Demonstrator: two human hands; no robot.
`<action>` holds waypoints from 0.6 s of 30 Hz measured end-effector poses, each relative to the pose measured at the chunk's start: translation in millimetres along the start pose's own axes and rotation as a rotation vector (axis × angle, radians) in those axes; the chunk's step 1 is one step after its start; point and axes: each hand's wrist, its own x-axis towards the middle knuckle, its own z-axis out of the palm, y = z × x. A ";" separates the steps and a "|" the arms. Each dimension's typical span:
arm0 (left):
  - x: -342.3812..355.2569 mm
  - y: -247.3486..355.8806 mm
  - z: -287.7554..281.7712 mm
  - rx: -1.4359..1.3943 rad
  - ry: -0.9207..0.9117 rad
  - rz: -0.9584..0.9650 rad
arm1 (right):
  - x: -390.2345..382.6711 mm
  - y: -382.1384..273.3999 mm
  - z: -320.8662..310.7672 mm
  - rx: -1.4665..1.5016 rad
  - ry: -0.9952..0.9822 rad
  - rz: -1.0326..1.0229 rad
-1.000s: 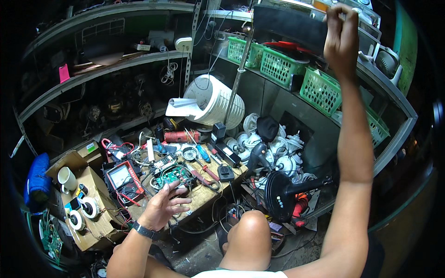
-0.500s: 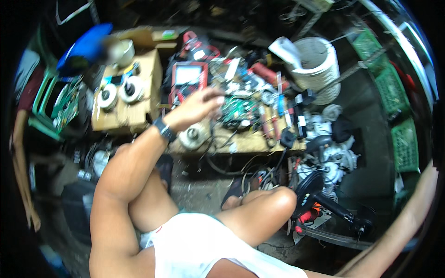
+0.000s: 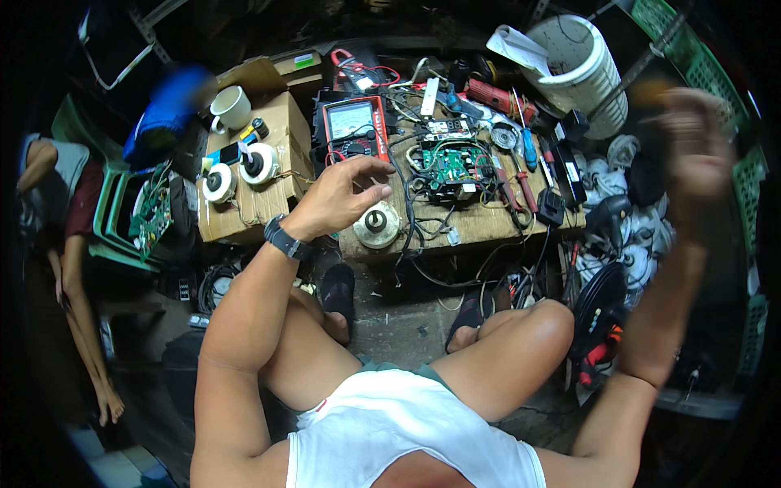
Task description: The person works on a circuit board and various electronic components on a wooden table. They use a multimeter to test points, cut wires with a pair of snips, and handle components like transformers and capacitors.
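Observation:
My left hand, with a dark wristwatch, hovers over the front left of the workbench, thumb apart from the curled fingers and nothing between them. Just below it sits a round motor with a dark hub. Beyond its fingertips lies a red-framed analog multimeter. To the right, a green circuit board with wires rests on the wooden bench. My right hand is raised at the far right, near a white bucket. Motion smears its fingers; a faint orange-brown blur lies beside them.
Two motors and a white mug stand on a cardboard box. Red-handled pliers, a blue screwdriver and a red power tool lie on the bench. A person is at the far left.
My right arm has swung up and inward from the lower right. My left hand stays raised, now nearer the round motor. The whole view has shifted, bench things appearing farther right.

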 end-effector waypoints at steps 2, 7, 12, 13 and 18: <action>-5.0 -4.7 4.2 -0.174 -0.088 -0.095 | -66.1 -64.4 87.7 0.330 -0.443 0.184; -11.2 -3.0 6.4 0.349 -0.033 0.206 | -181.2 -43.9 162.6 0.450 -1.141 0.533; -15.1 -21.3 -5.0 0.332 -0.102 0.091 | -256.6 -4.0 179.6 0.427 -1.136 1.019; -16.0 -24.6 -7.7 0.348 -0.104 0.082 | -261.0 -0.6 182.2 0.390 -1.114 1.068; -0.5 -30.6 -5.7 0.295 -0.168 0.027 | -283.3 27.6 189.8 0.370 -1.017 1.259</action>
